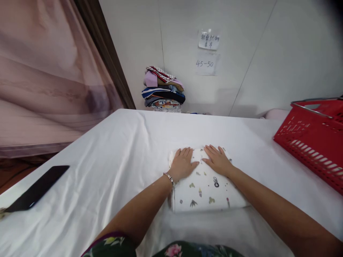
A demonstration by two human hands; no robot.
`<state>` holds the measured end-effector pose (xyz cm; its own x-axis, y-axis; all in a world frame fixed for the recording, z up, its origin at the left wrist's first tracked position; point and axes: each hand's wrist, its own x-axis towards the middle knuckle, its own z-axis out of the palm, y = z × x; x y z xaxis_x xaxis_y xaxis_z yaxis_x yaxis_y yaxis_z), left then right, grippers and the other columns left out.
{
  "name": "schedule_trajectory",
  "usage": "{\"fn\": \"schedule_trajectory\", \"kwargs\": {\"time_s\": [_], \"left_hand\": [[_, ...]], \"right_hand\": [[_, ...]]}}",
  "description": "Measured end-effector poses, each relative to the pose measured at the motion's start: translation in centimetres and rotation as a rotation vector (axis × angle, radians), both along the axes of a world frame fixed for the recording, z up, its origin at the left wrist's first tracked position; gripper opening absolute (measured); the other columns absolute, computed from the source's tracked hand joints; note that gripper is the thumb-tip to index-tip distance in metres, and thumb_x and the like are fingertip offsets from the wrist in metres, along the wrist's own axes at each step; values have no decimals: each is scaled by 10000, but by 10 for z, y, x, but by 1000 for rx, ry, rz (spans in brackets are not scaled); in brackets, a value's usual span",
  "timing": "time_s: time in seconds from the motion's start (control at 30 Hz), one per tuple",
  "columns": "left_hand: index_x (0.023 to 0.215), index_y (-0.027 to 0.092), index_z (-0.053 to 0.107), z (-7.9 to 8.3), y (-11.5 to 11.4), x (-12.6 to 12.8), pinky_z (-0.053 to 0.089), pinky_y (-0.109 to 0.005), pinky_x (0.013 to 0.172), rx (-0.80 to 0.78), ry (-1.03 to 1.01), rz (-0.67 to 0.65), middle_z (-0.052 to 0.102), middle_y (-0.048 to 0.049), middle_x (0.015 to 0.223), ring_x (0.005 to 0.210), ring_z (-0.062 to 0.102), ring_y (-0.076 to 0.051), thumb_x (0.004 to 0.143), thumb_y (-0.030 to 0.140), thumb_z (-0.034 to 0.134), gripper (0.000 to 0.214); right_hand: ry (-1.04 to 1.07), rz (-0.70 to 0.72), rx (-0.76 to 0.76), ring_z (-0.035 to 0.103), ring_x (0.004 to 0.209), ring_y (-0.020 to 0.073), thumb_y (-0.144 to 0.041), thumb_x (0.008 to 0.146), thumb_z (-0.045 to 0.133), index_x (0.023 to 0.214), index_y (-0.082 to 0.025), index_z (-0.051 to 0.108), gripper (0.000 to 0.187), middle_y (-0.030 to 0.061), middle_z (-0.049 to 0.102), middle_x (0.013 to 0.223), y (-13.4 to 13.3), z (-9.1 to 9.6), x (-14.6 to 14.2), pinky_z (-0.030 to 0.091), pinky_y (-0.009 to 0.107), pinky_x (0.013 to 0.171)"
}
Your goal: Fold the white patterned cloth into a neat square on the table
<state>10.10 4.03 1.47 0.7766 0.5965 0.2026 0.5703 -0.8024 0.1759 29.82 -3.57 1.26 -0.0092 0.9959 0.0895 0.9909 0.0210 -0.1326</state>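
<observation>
A white cloth with small printed motifs lies folded into a flat, roughly rectangular bundle in front of me. My left hand rests flat on its far left part, fingers pointing away and thumb turned inward. On the far right part lies my right hand, palm down with the fingers stretched out. Both thumbs point toward each other with a small gap between them. The cloth's underside and the surface beneath my palms are hidden.
A white sheet with wrinkles covers the table. At the right stands a red plastic basket with a metal handle. A black phone-like slab lies at the left edge. Folded fabrics are piled beyond the table, near a pink curtain.
</observation>
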Motion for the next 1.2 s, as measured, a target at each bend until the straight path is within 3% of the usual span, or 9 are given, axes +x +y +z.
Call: {"fn": "schedule_trajectory", "kwargs": {"time_s": [0.23,0.4,0.53,0.67,0.73,0.83,0.97,1.07,1.2], "left_hand": [[1351,132,315,-3,0,-1,121,-417,1085,11,-3,-1,346,-106,1401,1304,250,-223,874,539,227,633],[1357,144,299,-5,1,-1,131,-416,1085,-11,2,3,332,-91,1412,1303,253,-218,865,557,240,645],[1349,159,308,-1,1,-3,148,-416,1085,-45,-20,-17,319,-91,1419,1310,252,-216,860,552,280,628],[1358,162,279,7,-2,-21,168,-410,1085,-51,-112,-31,283,-97,1436,1339,189,-201,857,475,374,599],[1350,153,288,8,-5,-38,165,-415,1086,-33,-181,40,289,-106,1431,1343,174,-206,849,422,421,584],[1297,123,359,3,-7,-64,256,-410,1048,-97,-280,274,369,-145,1376,1295,286,-239,813,387,491,567],[1167,161,467,-5,-10,-84,450,-329,830,-332,-468,544,575,-99,1118,945,580,-184,801,383,507,430],[1012,199,541,-7,-11,-83,462,-266,691,-461,-544,588,625,-27,916,733,592,-128,800,384,510,282],[910,212,571,-5,-10,-71,440,-240,653,-518,-565,569,629,1,839,711,580,-118,796,383,522,212]], "right_hand": [[21,-119,-13,127,1351,238,-575,868,176,1408,-177,207,672,82,218,1464,-8,1,21,134,485,1075],[32,-181,-70,140,1348,241,-595,856,193,1397,-184,238,681,71,218,1465,-12,-5,36,219,477,1054],[26,-196,-50,154,1344,257,-568,865,205,1390,-159,248,667,98,226,1460,-19,-3,31,205,513,1049],[-26,-228,36,143,1345,269,-551,863,242,1399,-161,222,663,108,220,1460,-45,-6,20,175,539,1050],[-13,-217,4,160,1342,260,-556,864,236,1392,-190,244,643,86,243,1455,-59,-11,19,190,531,1049],[6,-226,-45,172,1340,252,-554,868,220,1369,-200,300,619,69,258,1451,-67,-14,19,199,523,1050],[16,-204,-38,167,1340,265,-546,866,245,1354,-175,330,619,96,265,1445,-58,-3,8,167,528,1060],[60,-64,16,164,1343,244,-480,885,261,1358,-190,318,558,83,274,1443,-41,13,-14,138,502,1076],[158,143,77,272,1308,230,-364,891,314,1273,-237,433,420,59,444,1344,-6,30,-50,197,485,1058]]}}
